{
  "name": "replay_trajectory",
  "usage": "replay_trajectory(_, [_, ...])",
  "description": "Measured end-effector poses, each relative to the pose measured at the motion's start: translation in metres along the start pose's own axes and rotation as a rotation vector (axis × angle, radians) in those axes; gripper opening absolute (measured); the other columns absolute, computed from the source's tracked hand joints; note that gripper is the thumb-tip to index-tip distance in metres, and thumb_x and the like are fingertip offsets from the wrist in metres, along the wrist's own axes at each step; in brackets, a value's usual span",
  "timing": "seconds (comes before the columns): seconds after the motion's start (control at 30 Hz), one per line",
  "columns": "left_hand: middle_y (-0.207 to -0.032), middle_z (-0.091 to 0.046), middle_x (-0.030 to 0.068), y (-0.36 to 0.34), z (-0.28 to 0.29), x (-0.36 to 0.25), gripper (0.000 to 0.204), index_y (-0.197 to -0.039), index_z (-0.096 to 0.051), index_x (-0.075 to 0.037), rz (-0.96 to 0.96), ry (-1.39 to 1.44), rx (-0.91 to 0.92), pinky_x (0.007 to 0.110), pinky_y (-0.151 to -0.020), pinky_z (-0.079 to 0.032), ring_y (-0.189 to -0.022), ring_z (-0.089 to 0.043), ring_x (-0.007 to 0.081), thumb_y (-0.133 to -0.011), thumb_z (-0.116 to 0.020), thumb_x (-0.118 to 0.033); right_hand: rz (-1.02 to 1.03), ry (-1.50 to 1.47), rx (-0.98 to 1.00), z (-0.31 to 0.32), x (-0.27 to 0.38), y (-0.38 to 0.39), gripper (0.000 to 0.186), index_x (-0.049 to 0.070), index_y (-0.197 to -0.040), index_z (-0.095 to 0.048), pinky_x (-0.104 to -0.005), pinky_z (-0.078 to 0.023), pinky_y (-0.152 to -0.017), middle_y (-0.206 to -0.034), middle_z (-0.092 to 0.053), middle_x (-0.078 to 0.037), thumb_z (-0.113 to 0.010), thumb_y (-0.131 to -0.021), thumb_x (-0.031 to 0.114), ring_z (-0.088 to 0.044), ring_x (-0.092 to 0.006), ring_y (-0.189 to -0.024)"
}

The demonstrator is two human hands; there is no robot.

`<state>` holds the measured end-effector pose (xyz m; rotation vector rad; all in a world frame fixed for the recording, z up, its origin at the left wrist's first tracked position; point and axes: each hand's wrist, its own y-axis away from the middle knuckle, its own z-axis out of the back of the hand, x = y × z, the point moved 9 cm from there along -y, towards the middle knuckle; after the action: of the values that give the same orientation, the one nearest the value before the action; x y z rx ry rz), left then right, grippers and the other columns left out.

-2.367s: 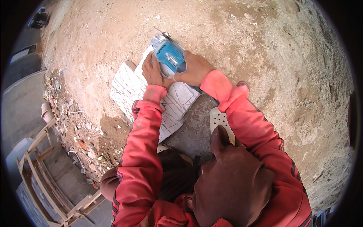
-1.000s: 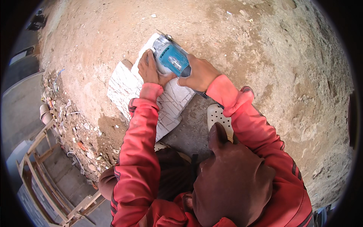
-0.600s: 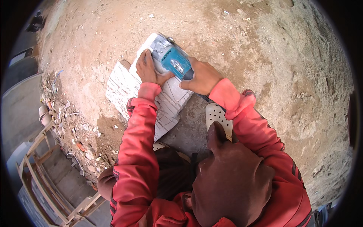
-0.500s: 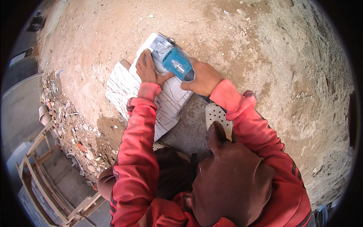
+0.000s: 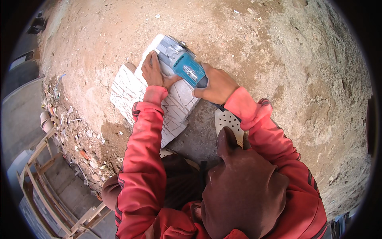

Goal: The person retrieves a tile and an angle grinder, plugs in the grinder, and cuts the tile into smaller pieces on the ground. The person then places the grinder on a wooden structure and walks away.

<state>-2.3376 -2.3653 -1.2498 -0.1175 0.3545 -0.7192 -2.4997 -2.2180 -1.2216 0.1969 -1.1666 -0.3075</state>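
1. White scored slab (image 5: 124,92) lies leftmost on the dirt (image 5: 254,79), with a plain white piece (image 5: 155,44) on top.
2. Left hand (image 5: 152,71) is spread on that piece, fingers not clenched.
3. Blue power tool (image 5: 190,70) has slid back along the piece's right edge since a second ago, so looks like the working spot's shifted.
4. Right hand (image 5: 218,84) is wrapped round the tool's rear end.

Red fabric sleeves (image 5: 144,163): long, dark stripes (image 5: 312,180) toward seven and four o'clock
Brown cloth trousers (image 5: 242,191): plain, creased
Cream clogs (image 5: 229,122): round holes
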Motion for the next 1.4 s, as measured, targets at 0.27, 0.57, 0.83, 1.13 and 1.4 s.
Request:
replay_trajectory(0.27, [-0.145,-0.039,0.0205,0.003,0.007,0.005,0.131,-0.148,-0.035,-0.001,0.004,-0.013,-0.032,0.047,-0.112,-0.03,-0.131,-0.038,0.0414,-0.042,-0.093,-0.052,0.073,-0.008,0.01,-0.002,0.005,0.004,0.072,-0.005,-0.128,-0.05,-0.0442,-0.052,-0.082,-0.097,-0.067,-0.028,-0.076,-0.07,0.029,-0.066,-0.0426,-0.092])
replay_trajectory(0.57, [-0.146,-0.037,0.0241,0.015,0.032,0.025,0.14,-0.147,-0.033,0.003,0.096,0.039,0.015,0.05,-0.113,-0.028,-0.133,-0.034,0.0411,-0.04,-0.089,-0.069,0.051,-0.125,-0.057,-0.013,0.008,0.034,0.066,-0.003,-0.124,-0.056,-0.042,-0.051,-0.084,-0.099,-0.068,-0.024,-0.079,-0.07,0.026,-0.067,-0.0374,-0.095])
replay_trajectory(0.83, [-0.139,-0.05,0.0202,0.049,0.067,0.092,0.099,-0.149,-0.037,-0.005,0.097,0.238,-0.073,0.048,-0.11,-0.031,-0.128,-0.043,0.0395,-0.07,-0.085,-0.041,-0.064,-0.235,-0.156,-0.01,0.019,0.059,0.045,-0.002,-0.111,-0.062,-0.0284,-0.049,-0.073,-0.09,-0.067,-0.007,-0.079,-0.076,0.021,-0.06,-0.0127,-0.079])
replay_trajectory(1.13, [-0.122,-0.063,0.0082,0.058,0.075,0.134,0.071,-0.14,-0.052,-0.016,0.066,0.204,-0.03,0.042,-0.102,-0.039,-0.114,-0.052,0.0325,-0.075,-0.08,-0.022,-0.155,-0.251,-0.212,-0.03,0.009,0.067,0.041,-0.002,-0.107,-0.061,-0.0273,-0.048,-0.07,-0.086,-0.065,-0.005,-0.078,-0.078,0.022,-0.059,-0.0118,-0.075])
replay_trajectory(1.4, [-0.143,-0.049,0.0085,0.037,0.083,0.091,0.086,-0.147,-0.046,-0.021,-0.26,0.098,0.048,0.044,-0.111,-0.037,-0.13,-0.044,0.0325,-0.069,-0.082,-0.022,-0.139,-0.178,-0.218,-0.015,0.011,0.058,0.041,-0.001,-0.106,-0.062,-0.0273,-0.048,-0.069,-0.086,-0.065,-0.005,-0.078,-0.078,0.023,-0.059,-0.0121,-0.073])
